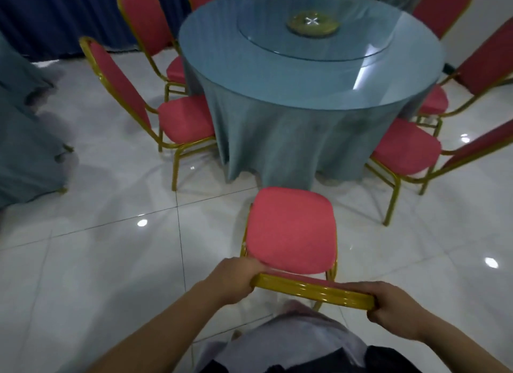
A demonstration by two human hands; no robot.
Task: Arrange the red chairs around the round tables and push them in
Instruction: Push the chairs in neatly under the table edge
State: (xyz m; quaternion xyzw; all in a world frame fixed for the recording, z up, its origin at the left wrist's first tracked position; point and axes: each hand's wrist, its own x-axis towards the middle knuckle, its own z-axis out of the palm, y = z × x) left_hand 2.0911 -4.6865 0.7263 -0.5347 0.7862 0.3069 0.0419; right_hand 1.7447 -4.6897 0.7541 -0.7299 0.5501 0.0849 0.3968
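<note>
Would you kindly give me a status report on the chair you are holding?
Left hand, right hand gripping back rail of chair. Chair facing round table, seat not yet under it. Nothing in the way.

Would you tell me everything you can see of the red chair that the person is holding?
The red padded chair with a gold metal frame is upright, its seat facing the round table under blue-grey cloth, the seat's front near the cloth's hem but not tucked in. The left hand and right hand grip the ends of its backrest's top rail. White floor tiles lie beneath.
</note>
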